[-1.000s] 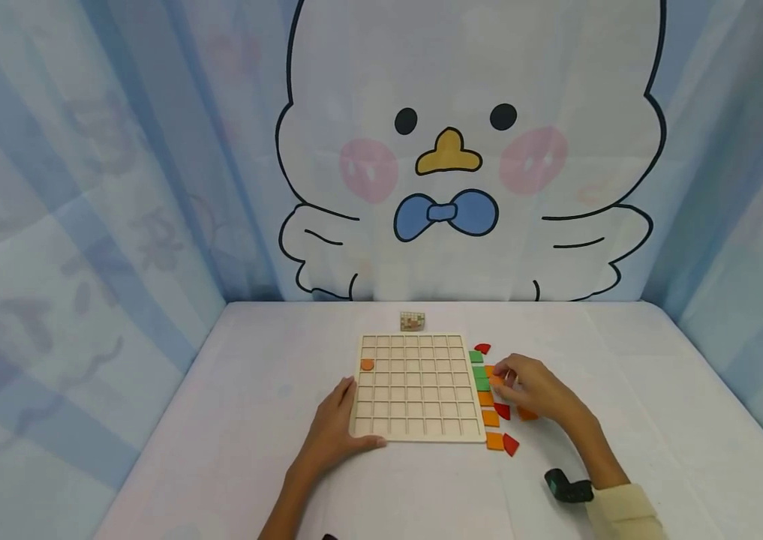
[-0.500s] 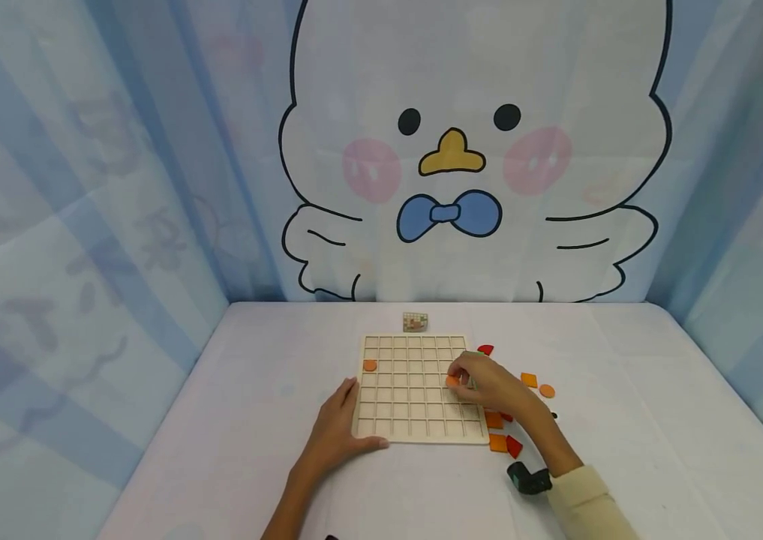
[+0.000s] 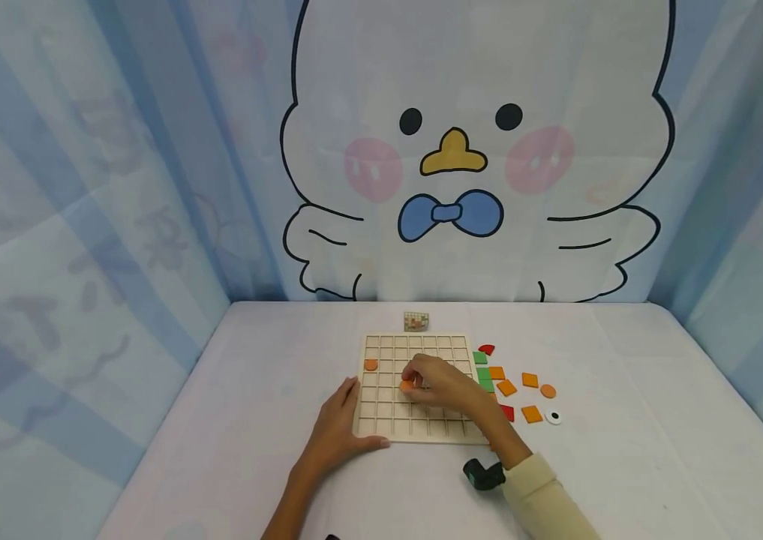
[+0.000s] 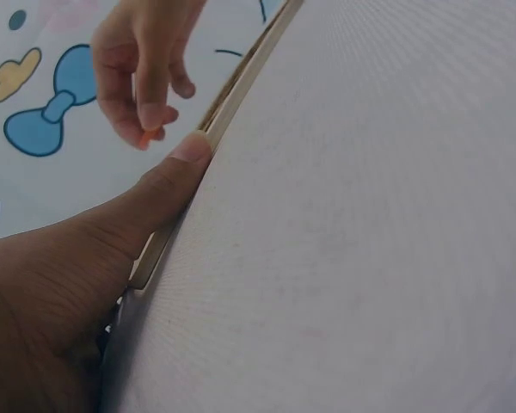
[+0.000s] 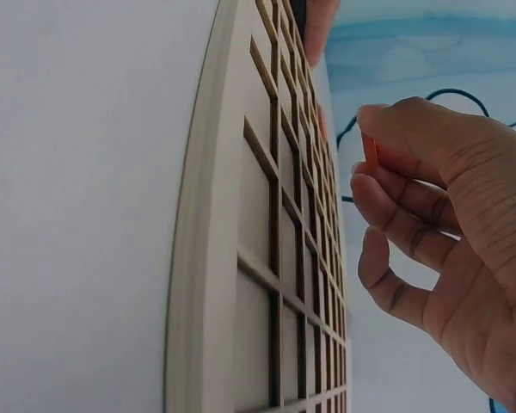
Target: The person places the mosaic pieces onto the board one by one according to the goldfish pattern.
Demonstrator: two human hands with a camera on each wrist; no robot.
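Note:
A pale wooden grid board [image 3: 381,412] lies flat on the table. At its front left corner rests my left hand [image 3: 335,427], thumb extended along the front edge and fingers straight against the left side. In the left wrist view, the thumb [image 4: 168,181] presses on the board's rim. My right hand [image 3: 447,386] is above the middle of the board, pinching a thin orange round piece [image 3: 407,386] between thumb and fingers. The right wrist view shows this piece [image 5: 370,153] edge-on, apart from the grid. Another orange round piece [image 3: 370,365] sits in a left-column cell.
Right of the board lie green squares [image 3: 485,373], orange squares [image 3: 530,379], red quarter-round pieces [image 3: 486,349], an orange disc [image 3: 548,391] and a white eye piece [image 3: 553,416]. A small patterned card [image 3: 416,322] lies behind the board. A printed curtain [image 3: 462,262] hangs behind the table.
My right hand has moved left from the loose pieces to above the board's middle, carrying the orange round piece. My left hand has stayed at the board's corner.

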